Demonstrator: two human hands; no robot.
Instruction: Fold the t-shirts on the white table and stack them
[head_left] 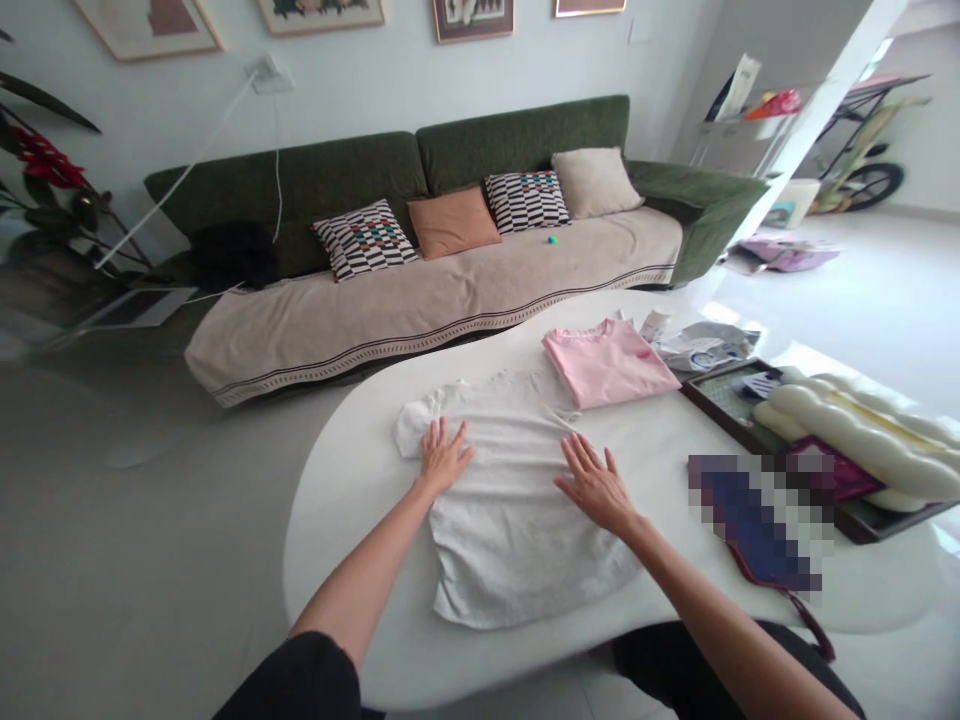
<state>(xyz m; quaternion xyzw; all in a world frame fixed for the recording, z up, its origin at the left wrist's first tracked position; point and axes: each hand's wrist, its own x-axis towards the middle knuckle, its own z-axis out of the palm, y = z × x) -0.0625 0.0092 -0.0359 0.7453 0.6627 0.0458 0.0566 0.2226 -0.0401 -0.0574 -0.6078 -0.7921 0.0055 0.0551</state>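
Observation:
A white T-shirt [510,500] lies spread flat on the white oval table [352,530]. My left hand [442,456] rests flat on its left side near the sleeve, fingers stretched out. My right hand [594,482] presses flat on its right side, fingers spread. Neither hand holds anything. Beyond the shirt, a folded pink garment [607,362] sits on the table.
A dark tray [862,520] at the right holds a cream wavy object [862,430] and small items. Papers [701,345] lie behind the pink garment. A green sofa [450,230] with cushions stands beyond the table. A potted plant [45,170] is at far left.

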